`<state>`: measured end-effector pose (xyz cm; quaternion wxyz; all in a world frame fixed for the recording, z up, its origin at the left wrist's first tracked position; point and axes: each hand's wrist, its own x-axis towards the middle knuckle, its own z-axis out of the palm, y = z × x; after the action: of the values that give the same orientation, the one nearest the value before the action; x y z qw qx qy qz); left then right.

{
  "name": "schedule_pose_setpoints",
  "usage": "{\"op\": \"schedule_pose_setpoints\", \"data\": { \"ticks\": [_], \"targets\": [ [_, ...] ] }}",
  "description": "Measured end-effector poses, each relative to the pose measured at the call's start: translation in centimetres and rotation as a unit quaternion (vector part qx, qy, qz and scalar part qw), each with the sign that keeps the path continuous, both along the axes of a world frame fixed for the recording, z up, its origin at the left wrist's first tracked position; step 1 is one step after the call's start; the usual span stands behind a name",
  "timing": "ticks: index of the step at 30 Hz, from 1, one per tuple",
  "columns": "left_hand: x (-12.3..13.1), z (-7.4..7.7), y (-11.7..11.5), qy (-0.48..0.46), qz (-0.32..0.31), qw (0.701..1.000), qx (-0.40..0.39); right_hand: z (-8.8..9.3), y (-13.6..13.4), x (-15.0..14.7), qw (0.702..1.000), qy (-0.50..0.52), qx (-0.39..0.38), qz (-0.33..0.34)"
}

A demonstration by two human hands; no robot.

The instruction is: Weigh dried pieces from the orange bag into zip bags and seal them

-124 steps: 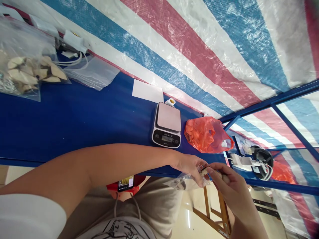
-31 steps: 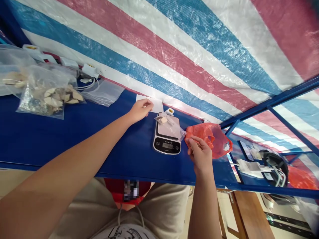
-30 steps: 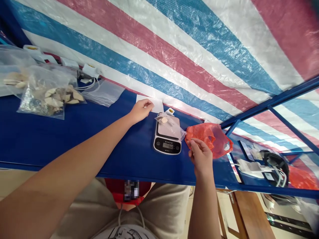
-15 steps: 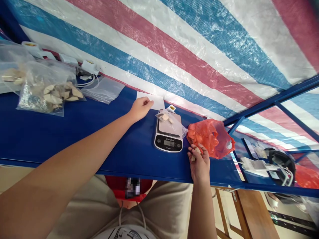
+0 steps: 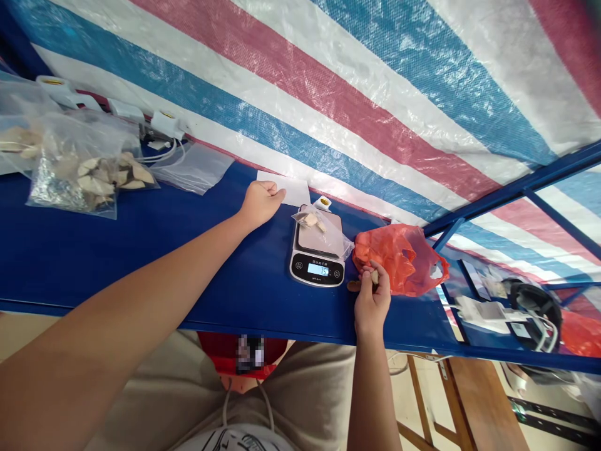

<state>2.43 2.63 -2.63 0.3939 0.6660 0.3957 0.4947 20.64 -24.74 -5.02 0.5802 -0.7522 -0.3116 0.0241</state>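
On the table (image 5: pixel 225 269) stands the scale (image 5: pixel 307 255) with a small bag (image 5: pixel 312 220) on its plate — paper (image 5: pixel 293 189) behind it to the left, a shopping bag (image 5: pixel 399 250) to its right. The left hand (image 5: pixel 261 203) is left of the scale, near the paper; the right hand (image 5: pixel 372 294) is just before the shopping bag. Far left lie filled bags (image 5: pixel 96 169) — flat bags (image 5: pixel 197 168) between them and the paper.

The scale (image 5: pixel 310 243), labelled "防水电子秤", displays 75, decimal point unclear.
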Motion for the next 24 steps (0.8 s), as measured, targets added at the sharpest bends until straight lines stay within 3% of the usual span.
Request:
{"op": "schedule_pose_setpoints", "data": {
  "ticks": [6,12,18,24],
  "targets": [
    [-0.1,-0.3,0.4,0.013,-0.005,1.0,0.019,0.5,0.0,-0.4,0.999,-0.029,0.037,-0.001],
    [-0.1,-0.1,0.4,0.019,-0.008,1.0,0.005,0.8,-0.2,-0.8,0.984,0.094,0.146,-0.048],
    [-0.2,0.1,0.3,0.019,-0.008,1.0,-0.007,0.8,-0.2,-0.7,0.986,0.102,0.113,-0.06],
    [-0.3,0.2,0.1,0.028,-0.011,0.999,-0.015,1.5,-0.2,-1.3,0.99,0.111,0.082,-0.028]
  ]
}}
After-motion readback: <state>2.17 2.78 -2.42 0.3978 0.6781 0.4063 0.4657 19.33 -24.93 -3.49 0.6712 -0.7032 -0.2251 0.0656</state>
